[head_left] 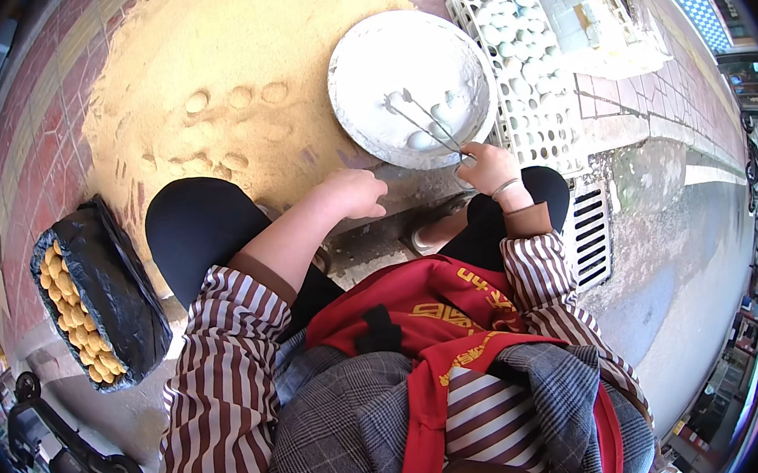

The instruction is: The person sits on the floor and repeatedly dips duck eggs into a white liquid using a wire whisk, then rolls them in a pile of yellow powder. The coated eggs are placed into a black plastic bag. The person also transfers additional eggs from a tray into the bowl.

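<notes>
My right hand (487,170) grips the handles of metal wire tongs (428,121), whose looped ends reach into a round basin (357,119) of white paste or powder. Several eggs lie in the basin, one whitish egg (420,140) near the tongs. My left hand (360,194) is held between my knees and the basin, fingers loosely curled, with nothing visible in it. Left of the basin spreads a wide layer of yellow-brown powder (196,42), with several coated round lumps (240,97) and hollows in it. Pale eggs (510,32) fill part of a white plastic egg tray (541,145) at the right.
A box lined with black plastic (127,288) holds several yellow-brown coated eggs (70,300) at my left. Behind it stands a kick scooter (78,457). A drain grate (591,236) lies near my right knee. More trays or clear packaging (589,4) stand beyond the egg tray.
</notes>
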Action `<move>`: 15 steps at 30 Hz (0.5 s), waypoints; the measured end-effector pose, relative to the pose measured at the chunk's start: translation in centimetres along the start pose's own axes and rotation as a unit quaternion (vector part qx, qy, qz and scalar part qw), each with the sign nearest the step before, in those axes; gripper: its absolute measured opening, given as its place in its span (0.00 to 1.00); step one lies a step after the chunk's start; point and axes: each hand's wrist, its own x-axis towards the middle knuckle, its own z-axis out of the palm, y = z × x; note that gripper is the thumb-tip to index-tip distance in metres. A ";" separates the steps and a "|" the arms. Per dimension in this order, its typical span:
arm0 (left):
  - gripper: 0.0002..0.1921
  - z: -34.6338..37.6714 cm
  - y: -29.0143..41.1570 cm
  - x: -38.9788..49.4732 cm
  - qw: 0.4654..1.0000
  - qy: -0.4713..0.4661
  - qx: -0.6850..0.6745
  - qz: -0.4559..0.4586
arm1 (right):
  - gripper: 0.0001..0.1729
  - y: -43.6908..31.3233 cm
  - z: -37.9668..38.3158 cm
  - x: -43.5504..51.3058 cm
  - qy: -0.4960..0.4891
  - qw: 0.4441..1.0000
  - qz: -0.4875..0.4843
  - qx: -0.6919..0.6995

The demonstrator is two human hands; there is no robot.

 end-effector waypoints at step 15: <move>0.23 -0.1 0.0 -0.1 1.000 0.007 0.000 0.007 | 0.23 -1.4 -0.2 -0.4 -0.048 0.999 0.004 -0.010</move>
